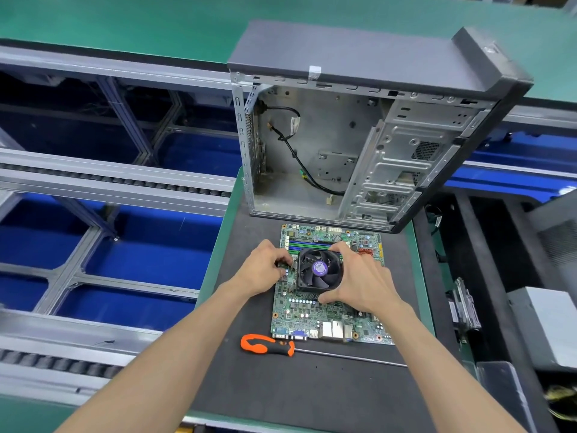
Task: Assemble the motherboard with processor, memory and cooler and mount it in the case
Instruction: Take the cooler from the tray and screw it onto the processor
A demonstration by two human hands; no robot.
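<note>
A green motherboard (312, 317) lies flat on the black mat (312, 392). On it sits a black cooler (319, 269) with a fan and a purple hub label. My right hand (359, 279) grips the cooler from its right side, thumb at the near edge and fingers over the far edge. My left hand (265, 267) pinches something small at the cooler's left edge; what it holds is hidden by the fingers. Memory sticks (307, 244) sit in slots behind the cooler. The open grey case (359, 145) stands just beyond the board.
An orange and black screwdriver (268, 345) lies on the mat in front of the board, its long shaft pointing right. Loose black cables hang inside the case. Conveyor rails and blue bins run along the left. Metal parts sit at the right edge.
</note>
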